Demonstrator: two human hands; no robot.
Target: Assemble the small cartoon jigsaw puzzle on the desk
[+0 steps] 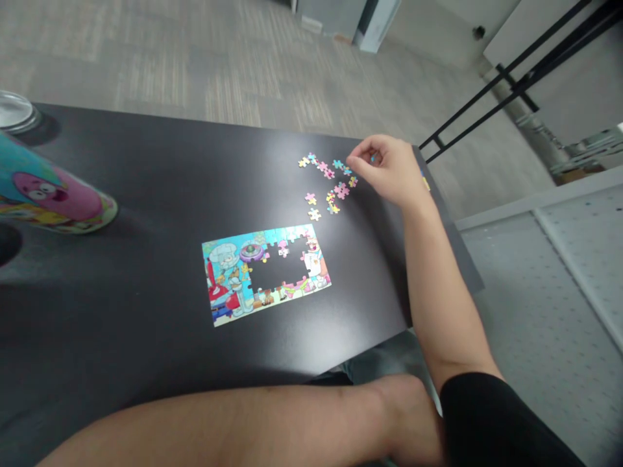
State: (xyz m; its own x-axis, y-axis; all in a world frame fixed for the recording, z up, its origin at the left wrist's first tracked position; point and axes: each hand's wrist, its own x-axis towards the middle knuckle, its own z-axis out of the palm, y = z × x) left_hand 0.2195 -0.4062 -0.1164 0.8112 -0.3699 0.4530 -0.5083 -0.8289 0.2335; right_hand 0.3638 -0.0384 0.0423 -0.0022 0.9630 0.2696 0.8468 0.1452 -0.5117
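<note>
My right hand [384, 167] is above the far right of the dark table, its thumb and forefinger drawn together. A bit of blue puzzle piece [374, 157] shows among its curled fingers. Close by on the left lie several loose jigsaw pieces, among them a pink piece [342, 190] and a yellow-white piece [314, 214]. Nearer to me is a cartoon jigsaw puzzle [226, 285], its border and left side joined around a dark gap. Across the bottom stretches my left forearm; my left hand [413, 415] is by the table's near edge, its fingers hidden.
A cartoon-printed cylindrical tin [58, 194] is at the left, with a round metal lid [17, 111] behind it. Part of a yellow item [425, 181] shows beyond my right wrist. The dark table [160, 188] ends at the right beside a pale perforated panel [579, 272].
</note>
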